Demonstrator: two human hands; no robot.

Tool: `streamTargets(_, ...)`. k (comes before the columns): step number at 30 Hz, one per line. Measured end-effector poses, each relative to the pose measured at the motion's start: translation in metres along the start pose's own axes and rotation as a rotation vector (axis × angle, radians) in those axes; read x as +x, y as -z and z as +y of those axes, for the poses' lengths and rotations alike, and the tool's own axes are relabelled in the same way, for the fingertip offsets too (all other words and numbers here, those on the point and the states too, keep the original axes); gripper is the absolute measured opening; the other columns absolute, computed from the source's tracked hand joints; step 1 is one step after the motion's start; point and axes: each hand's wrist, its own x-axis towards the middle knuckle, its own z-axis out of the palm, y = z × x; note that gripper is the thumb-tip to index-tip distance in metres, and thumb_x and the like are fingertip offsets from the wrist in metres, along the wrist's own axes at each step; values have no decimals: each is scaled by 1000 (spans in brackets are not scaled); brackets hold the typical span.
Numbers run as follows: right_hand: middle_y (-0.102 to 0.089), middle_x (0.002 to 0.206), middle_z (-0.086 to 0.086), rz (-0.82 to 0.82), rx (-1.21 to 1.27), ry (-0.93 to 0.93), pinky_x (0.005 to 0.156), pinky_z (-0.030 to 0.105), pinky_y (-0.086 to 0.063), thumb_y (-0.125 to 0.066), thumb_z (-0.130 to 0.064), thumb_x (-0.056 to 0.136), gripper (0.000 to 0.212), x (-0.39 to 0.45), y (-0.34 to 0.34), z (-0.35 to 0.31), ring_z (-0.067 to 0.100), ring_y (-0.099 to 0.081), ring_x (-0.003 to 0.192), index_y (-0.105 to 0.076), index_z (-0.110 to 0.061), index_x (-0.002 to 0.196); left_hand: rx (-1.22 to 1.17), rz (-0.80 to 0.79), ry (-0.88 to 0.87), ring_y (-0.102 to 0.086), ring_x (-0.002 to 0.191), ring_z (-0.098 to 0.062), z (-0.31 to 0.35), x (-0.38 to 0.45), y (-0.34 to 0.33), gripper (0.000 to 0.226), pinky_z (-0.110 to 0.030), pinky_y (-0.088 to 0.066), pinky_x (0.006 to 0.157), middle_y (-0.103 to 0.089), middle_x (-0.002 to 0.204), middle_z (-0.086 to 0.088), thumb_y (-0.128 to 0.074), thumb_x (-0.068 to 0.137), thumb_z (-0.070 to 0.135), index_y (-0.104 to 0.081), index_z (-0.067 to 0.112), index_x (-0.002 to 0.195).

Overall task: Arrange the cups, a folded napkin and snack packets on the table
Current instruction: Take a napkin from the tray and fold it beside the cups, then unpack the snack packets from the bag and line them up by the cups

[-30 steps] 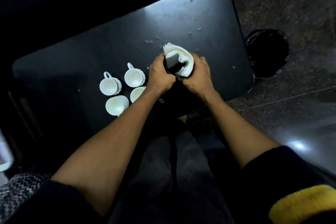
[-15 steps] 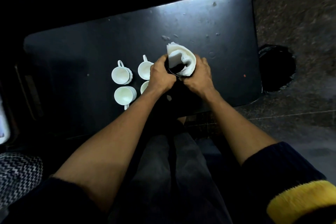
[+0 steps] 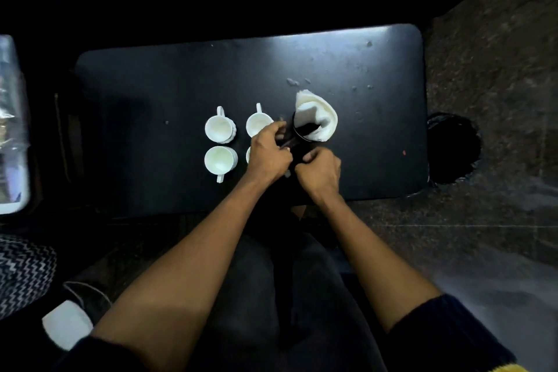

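Observation:
Four white cups stand in a square on the black table [image 3: 151, 93]: far left cup [image 3: 220, 129], far right cup [image 3: 259, 125], near left cup [image 3: 220, 160], and a fourth cup [image 3: 248, 155] mostly hidden by my left hand. Just right of them a dark holder [image 3: 303, 133] carries a white folded napkin [image 3: 317, 116]. My left hand [image 3: 271, 152] grips the holder's left side. Curled against the holder's near side is my right hand [image 3: 320, 170]; the dark hides whether it grips.
A round black bin [image 3: 453, 148] sits on the stone floor off the table's right end. Clear plastic packets [image 3: 12, 124] lie at the far left edge. Crumbs dot the table's far right part. My legs are below the near edge.
Both hands slid down from the holder's rim toward its near side, leaving the napkin fully exposed. The view shifted, so the table now sits squarer and more centred.

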Motion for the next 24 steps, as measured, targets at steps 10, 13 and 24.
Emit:
streamTargets(10, -77, 85, 1, -145, 89, 390, 83, 35, -58, -70, -15, 79, 8, -61, -67, -108, 18, -72, 83, -73, -15, 87, -223, 255, 100, -72, 84, -9, -32, -19, 115, 25, -16, -57, 81, -77, 94, -3, -63, 89, -3, -76, 10, 105)
streamTargets(13, -76, 82, 1, -183, 29, 485, 79, 29, -57, -66, -8, 75, 14, -72, -108, -152, 17, -71, 80, -72, -15, 85, -264, 303, 119, -69, 78, -10, -51, -17, 165, 25, -15, -54, 71, -76, 89, -4, -59, 89, -3, -76, 12, 99)
streamTargets(24, -72, 78, -1, -316, -98, 677, 74, 35, -60, -71, -10, 72, 18, -138, -306, -313, 14, -68, 75, -73, -13, 89, -462, 462, 106, -66, 79, -8, -155, 29, 376, 27, -32, -55, 80, -71, 82, 9, -53, 72, 15, -70, 23, 92)
